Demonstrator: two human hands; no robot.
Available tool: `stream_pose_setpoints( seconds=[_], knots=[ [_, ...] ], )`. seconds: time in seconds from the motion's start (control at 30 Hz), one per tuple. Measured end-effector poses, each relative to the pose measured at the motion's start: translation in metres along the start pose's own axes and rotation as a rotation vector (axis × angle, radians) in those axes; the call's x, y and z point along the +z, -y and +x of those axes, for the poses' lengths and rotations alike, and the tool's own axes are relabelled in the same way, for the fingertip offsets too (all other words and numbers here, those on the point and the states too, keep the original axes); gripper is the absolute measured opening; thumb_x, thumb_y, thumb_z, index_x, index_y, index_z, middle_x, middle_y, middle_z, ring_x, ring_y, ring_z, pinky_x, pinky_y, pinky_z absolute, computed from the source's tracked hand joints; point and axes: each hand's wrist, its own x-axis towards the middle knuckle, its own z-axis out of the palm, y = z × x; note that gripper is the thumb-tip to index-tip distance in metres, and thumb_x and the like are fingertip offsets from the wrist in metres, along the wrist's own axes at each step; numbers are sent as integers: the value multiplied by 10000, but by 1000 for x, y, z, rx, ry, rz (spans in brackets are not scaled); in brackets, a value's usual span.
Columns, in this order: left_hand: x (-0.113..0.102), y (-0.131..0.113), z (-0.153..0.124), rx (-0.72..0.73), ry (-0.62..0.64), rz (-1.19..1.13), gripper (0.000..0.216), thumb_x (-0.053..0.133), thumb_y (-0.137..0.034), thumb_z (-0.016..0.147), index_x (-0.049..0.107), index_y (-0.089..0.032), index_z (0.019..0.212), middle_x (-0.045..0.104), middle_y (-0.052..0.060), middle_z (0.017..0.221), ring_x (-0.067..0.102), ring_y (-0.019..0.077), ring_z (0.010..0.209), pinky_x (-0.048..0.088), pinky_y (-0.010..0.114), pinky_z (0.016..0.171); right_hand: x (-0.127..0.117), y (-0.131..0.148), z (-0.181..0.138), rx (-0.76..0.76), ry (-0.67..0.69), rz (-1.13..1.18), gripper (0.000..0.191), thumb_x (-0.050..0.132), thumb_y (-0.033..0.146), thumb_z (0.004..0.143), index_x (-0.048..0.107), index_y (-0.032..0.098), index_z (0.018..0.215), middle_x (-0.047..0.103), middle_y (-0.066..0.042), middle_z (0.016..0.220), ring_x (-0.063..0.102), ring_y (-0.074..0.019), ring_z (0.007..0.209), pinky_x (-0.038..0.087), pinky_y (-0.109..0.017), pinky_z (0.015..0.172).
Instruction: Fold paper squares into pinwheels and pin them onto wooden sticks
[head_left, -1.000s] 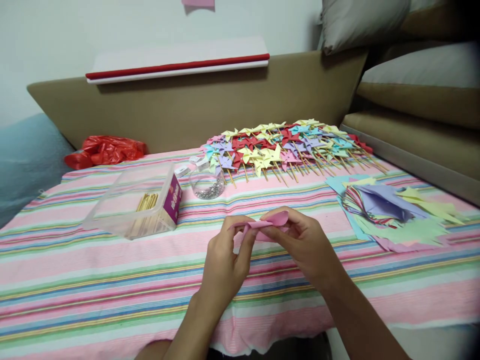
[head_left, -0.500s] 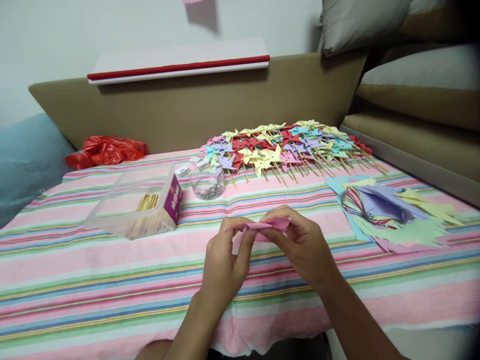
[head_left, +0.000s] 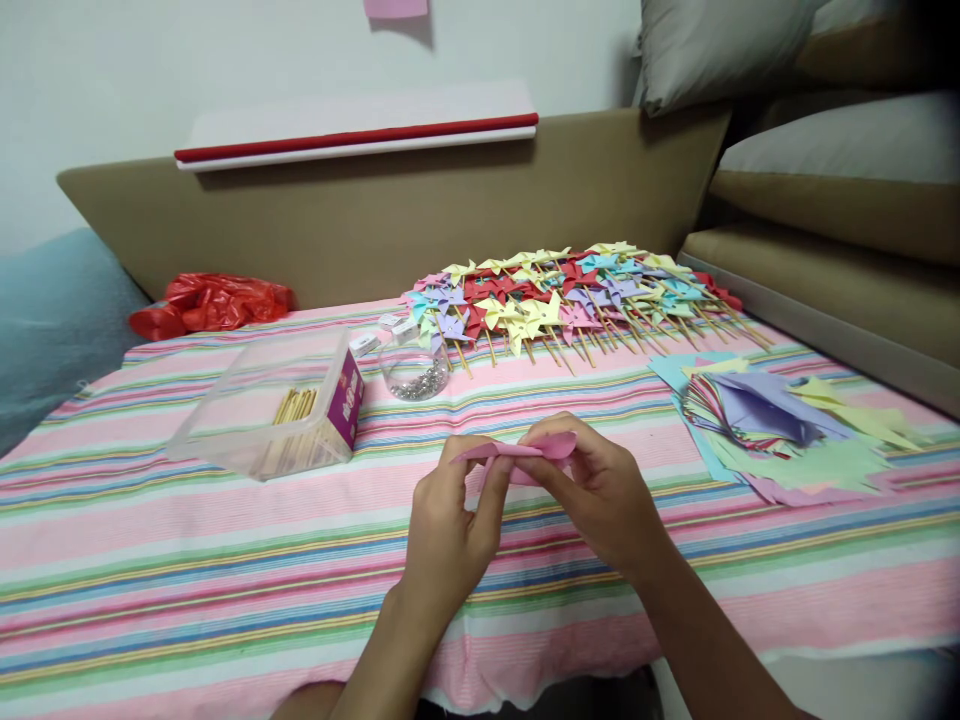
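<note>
Between both hands, a piece of pink paper [head_left: 556,447] is held with its points folded in toward the middle, like a pinwheel. My left hand [head_left: 454,510] pinches its left side between thumb and fingers. The right side is gripped by my right hand [head_left: 600,490], its thumb tip meeting the left thumb near the paper's centre. Fingers cover part of the folds. Just beyond the hands stands a round clear tub [head_left: 415,372] of small metal pins. To the right lies a stack of cut coloured paper [head_left: 787,425].
An open clear plastic box [head_left: 225,435] with wooden sticks [head_left: 296,405] lies at left. Many finished paper pinwheels on sticks [head_left: 525,315] are piled at the back. A crumpled red plastic bag [head_left: 225,300] sits at the far left. Striped cloth [head_left: 187,540] covers the surface.
Both hands keep nearly the same pose and hold on the pink paper. The camera view has tilted up very slightly. Other things stay in place.
</note>
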Motion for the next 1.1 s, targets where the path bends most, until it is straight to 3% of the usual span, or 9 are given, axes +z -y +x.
stream_pose_setpoints(
  seconds=[0.4, 0.57, 0.67, 0.77, 0.93, 1.1],
  knots=[
    [3, 0, 1, -7, 9, -6, 178, 568, -117, 973, 592, -238, 1102, 625, -20, 932, 650, 88, 831, 508, 185, 726, 1, -4, -2, -18, -28, -2, 55, 679, 286, 925, 659, 247, 893, 640, 2, 875, 617, -172, 838, 485, -315, 765],
    [4, -1, 1, 10, -1, -14, 219, 577, -105, 963, 596, -238, 1135, 640, 5, 1019, 663, 111, 929, 523, 216, 807, 2, -4, 0, -48, -49, -38, 22, 664, 261, 931, 659, 240, 931, 636, -12, 903, 618, -181, 870, 492, -329, 790],
    [3, -2, 2, -55, 19, -72, 233, 604, -130, 955, 568, -237, 1159, 669, 16, 1050, 676, 131, 963, 528, 244, 829, 3, -3, 0, -45, -78, -21, 50, 672, 257, 925, 656, 246, 971, 643, -14, 934, 632, -186, 893, 504, -336, 816],
    [2, -3, 4, -98, 30, -62, 154, 624, -158, 949, 605, -219, 1089, 690, 10, 964, 669, 132, 902, 514, 247, 790, 2, -3, -1, -29, -88, 14, 54, 679, 267, 923, 666, 253, 973, 655, -7, 935, 649, -184, 888, 520, -324, 797],
    [1, -3, 9, -209, 23, -158, 39, 654, -231, 941, 673, -218, 971, 686, 26, 980, 644, 166, 965, 499, 298, 859, 2, -4, -1, 27, -90, 6, 58, 693, 296, 914, 686, 243, 936, 692, -2, 899, 656, -179, 874, 531, -309, 791],
    [-1, -2, 10, -319, 87, -259, 64, 647, -271, 950, 683, -221, 966, 697, 27, 960, 655, 176, 950, 493, 325, 890, 3, -5, 0, 56, -76, 35, 85, 714, 315, 894, 711, 240, 933, 713, -6, 877, 669, -185, 843, 543, -321, 791]
  ],
)
